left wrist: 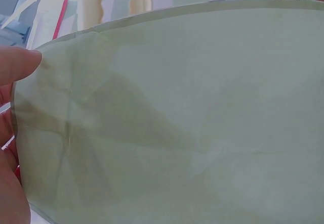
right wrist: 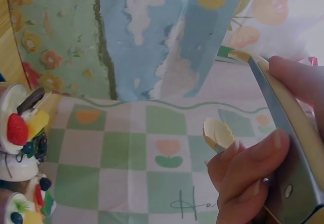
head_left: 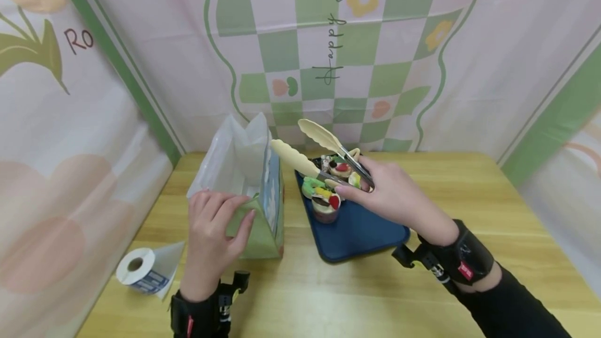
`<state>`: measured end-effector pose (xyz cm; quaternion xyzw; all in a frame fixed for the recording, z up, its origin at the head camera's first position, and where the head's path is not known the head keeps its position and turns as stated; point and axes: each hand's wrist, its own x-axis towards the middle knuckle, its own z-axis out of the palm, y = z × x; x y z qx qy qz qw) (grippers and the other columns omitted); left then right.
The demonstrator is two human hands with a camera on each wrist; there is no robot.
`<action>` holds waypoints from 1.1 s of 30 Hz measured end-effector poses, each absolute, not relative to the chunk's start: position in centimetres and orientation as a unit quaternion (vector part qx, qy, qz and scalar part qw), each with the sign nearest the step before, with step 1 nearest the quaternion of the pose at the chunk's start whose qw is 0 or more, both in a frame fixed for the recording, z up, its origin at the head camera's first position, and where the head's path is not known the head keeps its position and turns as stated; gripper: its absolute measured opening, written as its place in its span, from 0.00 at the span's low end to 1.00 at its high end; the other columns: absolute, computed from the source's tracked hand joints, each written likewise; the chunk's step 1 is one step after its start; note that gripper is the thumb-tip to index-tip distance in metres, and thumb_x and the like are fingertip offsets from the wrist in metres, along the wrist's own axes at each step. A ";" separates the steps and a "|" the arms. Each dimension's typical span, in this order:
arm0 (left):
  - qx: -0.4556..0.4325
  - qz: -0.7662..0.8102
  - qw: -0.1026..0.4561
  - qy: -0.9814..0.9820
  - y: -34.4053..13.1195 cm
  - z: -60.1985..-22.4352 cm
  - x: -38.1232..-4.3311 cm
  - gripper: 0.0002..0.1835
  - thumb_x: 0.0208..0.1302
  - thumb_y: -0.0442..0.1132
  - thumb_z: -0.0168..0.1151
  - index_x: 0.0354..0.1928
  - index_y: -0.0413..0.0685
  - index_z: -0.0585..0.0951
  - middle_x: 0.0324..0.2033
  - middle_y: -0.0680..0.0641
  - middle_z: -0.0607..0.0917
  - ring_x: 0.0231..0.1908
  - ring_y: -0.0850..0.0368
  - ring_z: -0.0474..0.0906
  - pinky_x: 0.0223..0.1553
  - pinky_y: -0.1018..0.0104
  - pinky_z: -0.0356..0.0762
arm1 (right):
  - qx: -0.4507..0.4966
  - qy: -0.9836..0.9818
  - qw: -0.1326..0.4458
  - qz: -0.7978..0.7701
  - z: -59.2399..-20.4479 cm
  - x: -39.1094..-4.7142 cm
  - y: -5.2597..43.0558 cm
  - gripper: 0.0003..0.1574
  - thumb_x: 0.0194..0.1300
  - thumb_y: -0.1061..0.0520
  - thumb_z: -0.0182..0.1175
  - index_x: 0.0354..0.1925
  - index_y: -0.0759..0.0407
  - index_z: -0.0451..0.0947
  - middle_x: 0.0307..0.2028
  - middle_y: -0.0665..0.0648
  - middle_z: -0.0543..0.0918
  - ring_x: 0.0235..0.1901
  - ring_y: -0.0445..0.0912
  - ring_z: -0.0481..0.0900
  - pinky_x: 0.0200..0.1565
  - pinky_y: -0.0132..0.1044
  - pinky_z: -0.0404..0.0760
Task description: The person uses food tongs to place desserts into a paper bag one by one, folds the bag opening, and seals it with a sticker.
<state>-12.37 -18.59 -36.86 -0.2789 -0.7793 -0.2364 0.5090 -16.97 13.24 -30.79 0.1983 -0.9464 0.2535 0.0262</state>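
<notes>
My left hand [head_left: 217, 226] grips the near rim of a paper bag [head_left: 255, 236], thumb on the outside and fingers over the edge. The bag stands upright with its mouth open, white inside, green and sky-blue outside. In the left wrist view its green side [left wrist: 172, 107] fills most of the picture. My right hand [head_left: 392, 186] holds a pair of tongs [head_left: 324, 168] with cream scalloped tips and metal arms. The tips are spread apart, with nothing between them, beside the bag's right side and above the tray. Beneath the tongs stand several dessert cups [head_left: 325, 207] topped with fruit.
A dark blue tray [head_left: 361, 233] carries the dessert cups and a green ring-shaped piece [head_left: 310, 186]. At the left of the wooden table [head_left: 319, 296] stands a roll of labels [head_left: 138, 270] with a loose end. A printed cloth [head_left: 277, 51] hangs behind the table.
</notes>
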 end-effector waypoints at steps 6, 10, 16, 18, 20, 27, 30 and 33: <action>-0.280 -0.237 0.513 -0.776 -18.6 -36.9 -12.5 0.13 0.61 0.45 0.62 0.36 0.42 0.84 0.30 0.45 0.84 0.33 0.47 0.72 0.45 0.49 0.62 | 0.185 -0.949 0.015 0.255 -32.2 -17.0 14.3 0.31 0.60 0.26 0.57 0.38 0.50 0.69 0.21 0.50 0.71 0.17 0.42 0.68 0.23 0.34 0.66; -0.281 -0.238 0.516 -0.773 -18.5 -36.9 -12.5 0.13 0.60 0.45 0.62 0.36 0.41 0.84 0.30 0.45 0.84 0.33 0.46 0.72 0.45 0.49 0.62 | 0.180 -0.953 0.014 0.244 -33.2 -16.9 14.9 0.35 0.60 0.26 0.58 0.46 0.51 0.70 0.21 0.49 0.71 0.17 0.42 0.67 0.23 0.33 0.65; -0.282 -0.238 0.518 -0.771 -18.5 -37.0 -12.6 0.13 0.60 0.45 0.62 0.36 0.41 0.84 0.30 0.45 0.84 0.33 0.46 0.72 0.45 0.49 0.62 | 0.172 -0.957 0.032 0.231 -34.8 -16.7 15.5 0.39 0.57 0.24 0.59 0.53 0.49 0.70 0.21 0.49 0.72 0.18 0.41 0.68 0.23 0.33 0.65; -0.282 -0.238 0.517 -0.773 -18.5 -37.0 -12.6 0.13 0.61 0.45 0.62 0.36 0.41 0.84 0.30 0.45 0.84 0.33 0.46 0.72 0.45 0.49 0.62 | 0.167 -0.958 0.035 0.230 -35.4 -16.6 15.7 0.36 0.56 0.24 0.60 0.47 0.49 0.71 0.21 0.48 0.73 0.18 0.41 0.68 0.23 0.33 0.65; -0.282 -0.238 0.517 -0.772 -18.6 -37.0 -12.7 0.13 0.60 0.44 0.62 0.36 0.41 0.84 0.30 0.45 0.84 0.33 0.46 0.72 0.45 0.49 0.62 | 0.161 -0.959 0.033 0.230 -35.9 -16.4 15.8 0.36 0.56 0.25 0.60 0.47 0.49 0.71 0.21 0.48 0.72 0.17 0.41 0.67 0.22 0.33 0.64; -0.280 -0.240 0.514 -0.774 -18.6 -37.1 -12.7 0.13 0.59 0.44 0.63 0.36 0.41 0.84 0.30 0.45 0.84 0.33 0.46 0.72 0.46 0.49 0.62 | 0.149 -0.964 0.035 0.218 -37.6 -16.0 16.1 0.35 0.55 0.23 0.60 0.40 0.50 0.72 0.19 0.48 0.72 0.16 0.40 0.66 0.22 0.33 0.63; -0.279 -0.240 0.513 -0.775 -18.6 -37.1 -12.8 0.13 0.60 0.44 0.63 0.37 0.41 0.84 0.30 0.44 0.84 0.33 0.46 0.71 0.46 0.49 0.62 | 0.145 -0.966 0.035 0.209 -38.3 -15.7 16.3 0.35 0.54 0.22 0.60 0.32 0.51 0.69 0.19 0.47 0.72 0.16 0.40 0.66 0.22 0.33 0.63; -0.279 -0.241 0.512 -0.776 -18.6 -37.2 -12.8 0.13 0.60 0.44 0.62 0.37 0.41 0.84 0.30 0.45 0.84 0.33 0.46 0.72 0.46 0.49 0.62 | 0.139 -0.968 0.032 0.205 -39.1 -15.6 16.4 0.36 0.53 0.22 0.60 0.32 0.51 0.69 0.18 0.47 0.72 0.15 0.40 0.66 0.21 0.33 0.62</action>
